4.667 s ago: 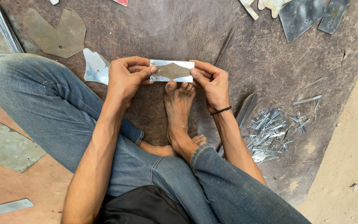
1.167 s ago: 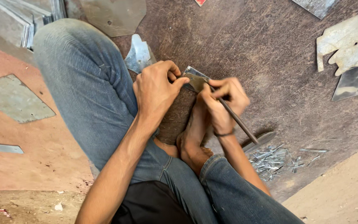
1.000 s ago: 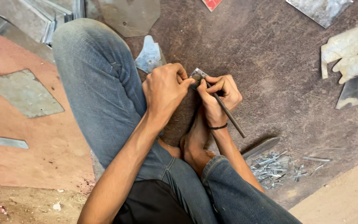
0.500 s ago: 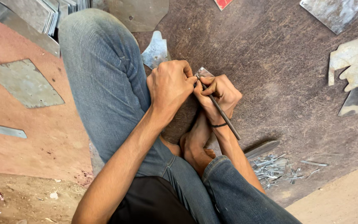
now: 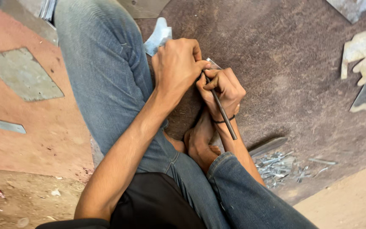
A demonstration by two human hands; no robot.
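Right hand (image 5: 223,87): grip closed around a thin dark metal rod (image 5: 221,111), held like a pencil; the rod's upper tip sits at the fingertips and its free end slants down past the wrist. Left hand (image 5: 176,68): grip closed, knuckles up, pressing down on a small shiny sheet-metal piece (image 5: 212,64), of which only one corner shows just beyond the fingers. Both hands touch each other directly above a bare foot (image 5: 200,142). The work lies on a dark brown floor mat (image 5: 276,55). A pale blue metal offcut (image 5: 157,36) lies just beside the left knee. A pile of small silver metal scraps (image 5: 280,165) lies near the right forearm.
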